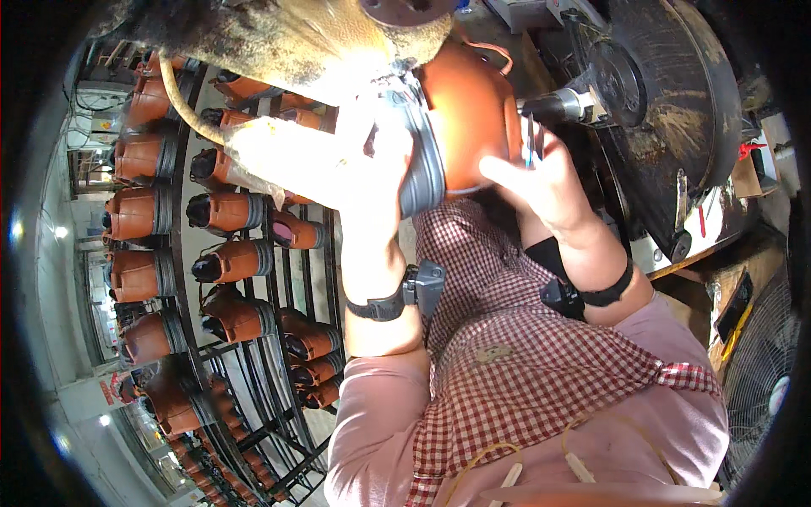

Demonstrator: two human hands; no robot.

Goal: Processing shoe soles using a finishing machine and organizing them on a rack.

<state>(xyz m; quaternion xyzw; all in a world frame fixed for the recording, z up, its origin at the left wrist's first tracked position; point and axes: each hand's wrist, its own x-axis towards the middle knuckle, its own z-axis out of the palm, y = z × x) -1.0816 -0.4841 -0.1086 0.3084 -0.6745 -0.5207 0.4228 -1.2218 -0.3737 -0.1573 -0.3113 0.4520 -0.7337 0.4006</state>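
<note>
A brown leather shoe [469, 110] with a grey sole [422, 160] is held up under the worn, pale machine head [304, 42]. My left hand [378, 160], washed out by glare, is closed on the sole side; its fingertips are hard to make out. On the other side my right hand [545, 173] grips the shoe, its thumb pressed against the brown leather. A slim dark pointed tool [530, 142] shows between the right fingers; its kind is unclear. A brown lace [498, 55] loops out above the shoe.
To the left, a black metal rack [179, 228] holds rows of similar brown shoes [135, 211]. A large dark wheel [667, 93] with a metal shaft stands close to my right hand. Lower right are a worktable edge [701, 253] and a fan [760, 397].
</note>
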